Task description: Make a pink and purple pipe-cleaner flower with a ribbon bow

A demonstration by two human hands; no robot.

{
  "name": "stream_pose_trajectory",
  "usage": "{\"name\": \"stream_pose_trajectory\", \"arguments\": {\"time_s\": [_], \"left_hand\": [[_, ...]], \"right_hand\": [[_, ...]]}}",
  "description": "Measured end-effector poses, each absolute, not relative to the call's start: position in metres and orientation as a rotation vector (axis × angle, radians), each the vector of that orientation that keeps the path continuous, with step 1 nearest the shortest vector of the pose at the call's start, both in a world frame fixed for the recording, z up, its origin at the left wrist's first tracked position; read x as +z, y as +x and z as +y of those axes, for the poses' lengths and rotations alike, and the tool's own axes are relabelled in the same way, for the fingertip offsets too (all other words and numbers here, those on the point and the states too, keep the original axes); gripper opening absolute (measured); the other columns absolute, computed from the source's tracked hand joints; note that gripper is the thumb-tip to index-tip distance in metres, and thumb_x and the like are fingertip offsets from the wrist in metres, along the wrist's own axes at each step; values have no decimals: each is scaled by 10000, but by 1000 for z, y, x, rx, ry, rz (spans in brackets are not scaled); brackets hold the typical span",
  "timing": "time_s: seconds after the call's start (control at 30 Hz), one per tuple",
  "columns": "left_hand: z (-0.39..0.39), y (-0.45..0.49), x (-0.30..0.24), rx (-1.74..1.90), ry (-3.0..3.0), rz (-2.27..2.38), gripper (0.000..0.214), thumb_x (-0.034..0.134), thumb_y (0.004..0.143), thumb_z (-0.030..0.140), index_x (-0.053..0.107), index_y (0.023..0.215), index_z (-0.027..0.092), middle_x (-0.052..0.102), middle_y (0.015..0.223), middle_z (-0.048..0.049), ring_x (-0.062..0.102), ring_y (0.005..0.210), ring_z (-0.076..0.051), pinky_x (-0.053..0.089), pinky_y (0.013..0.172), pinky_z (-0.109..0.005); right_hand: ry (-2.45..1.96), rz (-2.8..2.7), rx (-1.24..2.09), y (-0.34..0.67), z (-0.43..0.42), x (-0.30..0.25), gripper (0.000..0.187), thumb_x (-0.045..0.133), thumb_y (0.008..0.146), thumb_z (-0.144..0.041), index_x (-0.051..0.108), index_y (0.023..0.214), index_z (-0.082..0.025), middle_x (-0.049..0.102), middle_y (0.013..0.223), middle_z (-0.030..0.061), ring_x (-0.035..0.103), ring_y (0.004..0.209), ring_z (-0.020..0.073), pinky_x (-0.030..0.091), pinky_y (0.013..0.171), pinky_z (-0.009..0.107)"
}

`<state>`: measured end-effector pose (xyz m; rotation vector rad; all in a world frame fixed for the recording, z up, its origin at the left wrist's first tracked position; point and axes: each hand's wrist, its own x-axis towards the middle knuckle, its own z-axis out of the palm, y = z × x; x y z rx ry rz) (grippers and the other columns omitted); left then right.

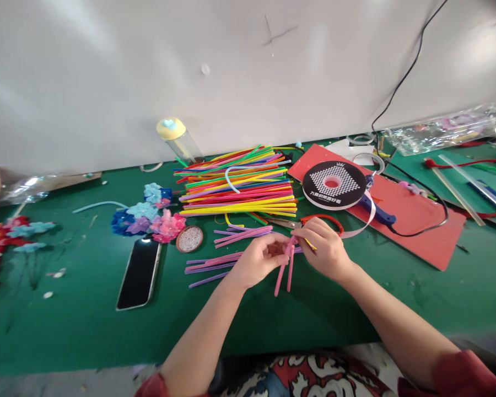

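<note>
Between left fingers and right fingers: pink stems, ends downward.

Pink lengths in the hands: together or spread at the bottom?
Spread: green tabletop shows between the pink lengths at their lower ends. Whether they join higher up, I cannot tell.
</note>
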<state>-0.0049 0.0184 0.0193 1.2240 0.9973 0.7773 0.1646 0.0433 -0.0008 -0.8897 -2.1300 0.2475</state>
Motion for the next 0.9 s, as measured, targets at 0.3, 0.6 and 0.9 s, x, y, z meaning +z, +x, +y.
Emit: {"name": "stream_pose_trajectory", "arguments": {"time_s": [0.3,0.6,0.9], "left_hand": [[19,-5,18,825,1308,982,187,590,733,146,647,909,177,615,795,-37,595,797,-161,504,751,-324],[18,-3,10,920,1349,987,153,619,730,198,695,862,211,591,783,-41,577,753,-151,507,698,-298],[19,-5,3,1066,1501,1088,133,644,723,226,696,842,192,661,763,-47,602,702,-151,486,762,-326]], "right_hand": [[-1173,-1846,1091,163,39,15,62,535,737,-143,588,746,-173,588,627,10,544,578,129,443,545,257],[-1117,-1421,1732,165,41,12,118,666,653,-177,567,715,-154,598,601,-19,563,564,100,446,558,230],[-1058,-1077,1946,161,40,12,215,772,536,-171,590,647,-144,622,545,-33,592,525,84,464,543,199]]}}
